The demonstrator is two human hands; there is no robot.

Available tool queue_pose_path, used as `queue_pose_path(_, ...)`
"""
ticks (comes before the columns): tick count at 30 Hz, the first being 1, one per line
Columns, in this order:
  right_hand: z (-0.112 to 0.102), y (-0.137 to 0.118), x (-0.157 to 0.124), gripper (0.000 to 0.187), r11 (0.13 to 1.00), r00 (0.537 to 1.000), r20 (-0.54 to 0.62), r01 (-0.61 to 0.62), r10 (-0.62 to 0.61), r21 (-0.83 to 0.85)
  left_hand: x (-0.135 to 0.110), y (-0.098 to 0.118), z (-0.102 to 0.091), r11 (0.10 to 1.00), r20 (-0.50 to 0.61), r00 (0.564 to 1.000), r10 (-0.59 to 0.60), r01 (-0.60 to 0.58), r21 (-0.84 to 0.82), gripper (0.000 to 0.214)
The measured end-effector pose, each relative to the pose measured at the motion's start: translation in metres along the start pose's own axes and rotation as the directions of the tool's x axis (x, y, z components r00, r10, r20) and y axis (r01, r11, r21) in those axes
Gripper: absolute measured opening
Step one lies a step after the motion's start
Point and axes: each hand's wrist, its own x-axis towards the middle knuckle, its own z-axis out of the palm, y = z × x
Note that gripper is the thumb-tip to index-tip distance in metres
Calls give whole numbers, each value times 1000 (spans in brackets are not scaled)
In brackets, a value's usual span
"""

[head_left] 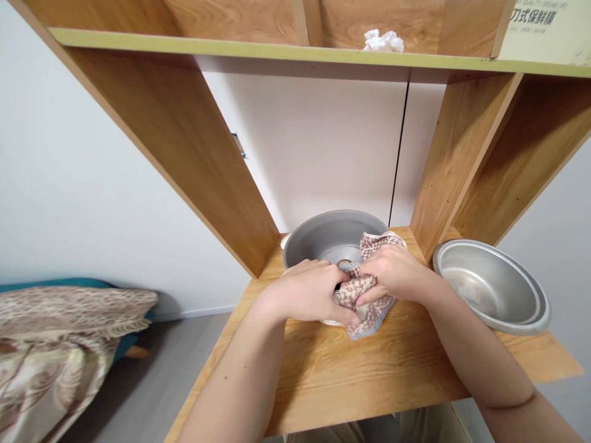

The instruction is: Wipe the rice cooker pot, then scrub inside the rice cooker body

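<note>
Cloth (357, 290) lay between the fingers (346, 314), over the near rim of the pot (314, 239).
Right of them sat a bowl (494, 286); high beyond, tissue (383, 42) on a shelf (277, 51); left, a blanket (69, 332).

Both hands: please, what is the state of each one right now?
Left hand: partly curled, thumb against the patterned cloth; whether it grips cannot be told.
Right hand: closed, holding the patterned cloth.

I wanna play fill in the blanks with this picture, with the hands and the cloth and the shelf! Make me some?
1. The number of bare hands touching the brown-and-white patterned cloth is ____.
2. From the camera's view, the round silver metal bowl stands to the ____ of the round grey container.
3. The crumpled wad on the wooden shelf with a yellow-green edge is coloured ____.

Missing words: two; right; white.
</note>
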Motion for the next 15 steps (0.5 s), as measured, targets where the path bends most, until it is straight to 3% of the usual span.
queue_pose_path(8, 3, -2, 1, 51, 1000, 999, -36, -8, 8, -13, 0, 4, -2, 1000, 13, 999, -29, 29, -6, 48)
queue_pose_path(15, 19, -30, 9, 43, 987, 989, -101, -117, 105, -113, 1, 5, -2, 1000, 5, 1000, -20, 20, -12, 46)
